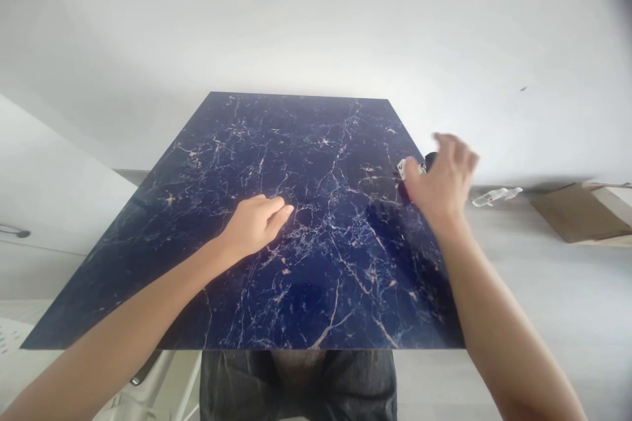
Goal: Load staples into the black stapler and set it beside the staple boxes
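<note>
My left hand [258, 223] rests on the middle of the blue marbled tabletop [306, 302], its fingers curled in and the thumb against them; nothing shows in it. At the right edge of the table, my right hand [443, 177] is slightly blurred, its fingers spread away from the thumb. Under and beside that thumb is a small white, red and dark item [401, 168] with printed marks, like a pack of playing cards. Part of a black object [430, 159] shows between thumb and fingers. The hand covers much of both, and whether it touches them is unclear.
A pale wall [306, 26] stands behind the far table edge. On the floor to the right lie a clear plastic bottle [496, 196] and a cardboard box [582, 214]. The person's legs [237, 385] are under the near edge, with a white frame [170, 381] to their left.
</note>
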Demonstrator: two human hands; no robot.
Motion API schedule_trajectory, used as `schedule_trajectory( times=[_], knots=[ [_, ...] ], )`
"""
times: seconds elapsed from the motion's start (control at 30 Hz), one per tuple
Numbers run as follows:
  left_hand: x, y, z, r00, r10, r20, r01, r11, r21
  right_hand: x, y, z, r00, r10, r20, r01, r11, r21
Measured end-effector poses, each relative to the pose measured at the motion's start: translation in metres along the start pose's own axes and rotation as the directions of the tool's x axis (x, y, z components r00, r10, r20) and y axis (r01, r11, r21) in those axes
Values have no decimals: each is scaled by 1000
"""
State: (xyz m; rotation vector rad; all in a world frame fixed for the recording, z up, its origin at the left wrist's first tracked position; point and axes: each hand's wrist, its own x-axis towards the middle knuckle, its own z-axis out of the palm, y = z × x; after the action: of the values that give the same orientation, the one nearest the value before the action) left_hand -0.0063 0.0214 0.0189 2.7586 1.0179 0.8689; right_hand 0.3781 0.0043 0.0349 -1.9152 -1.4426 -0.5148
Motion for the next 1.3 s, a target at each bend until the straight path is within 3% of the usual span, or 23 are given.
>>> schedule_trajectory(
  times=[0.03,0.1,0.17,0.23,0.4,0.53,0.63,0.73,0.83,0.9,0.97,1.1,1.2,1.3],
  knots=[
    [-1,-1,-1,1000,-4,-9,4,1000,-4,8,18,-3,985,173,16,-171,981,-94],
    [-2,-4,-1,1000,9,-12,-9,1000,-5,19,47,-10,876,454,161,-414,880,-232],
    [-2,-8,0,1000,15,-13,-15,1000,6,23,61,-13,757,502,418,-414,864,-289],
    [-2,-11,0,1000,3,4,-3,1000,18,23,58,-12,710,472,523,-368,881,-296],
    [2,-19,-4,992,-111,53,109,994,32,17,-6,8,738,322,593,-284,945,-159],
    [6,-31,-7,978,-207,26,204,974,104,7,-92,35,734,147,663,-216,976,22],
    [7,-45,-11,946,-302,-117,308,950,39,-6,-169,58,701,7,713,-200,962,186],
    [6,-61,-20,879,-408,-248,403,912,-72,-21,-242,78,644,-116,756,-225,916,332],
    [4,-77,-33,847,-480,-228,476,876,-76,-29,-294,96,560,-225,798,-264,864,429],
    [2,-89,-44,828,-531,-182,522,847,-97,-24,-312,107,533,-249,809,-289,844,451],
    [-1,-100,-54,824,-557,-105,542,828,-146,-12,-319,117,556,-244,795,-305,830,467],
    [-12,-122,-73,888,-421,185,457,852,-254,9,-314,137,610,-275,743,-341,755,560],
    [-20,-136,-85,880,-334,336,448,817,-362,10,-309,151,570,-339,749,-399,682,613],
    [-23,-143,-93,851,-359,383,488,810,-326,6,-305,163,530,-368,764,-454,638,622]
  ],
)
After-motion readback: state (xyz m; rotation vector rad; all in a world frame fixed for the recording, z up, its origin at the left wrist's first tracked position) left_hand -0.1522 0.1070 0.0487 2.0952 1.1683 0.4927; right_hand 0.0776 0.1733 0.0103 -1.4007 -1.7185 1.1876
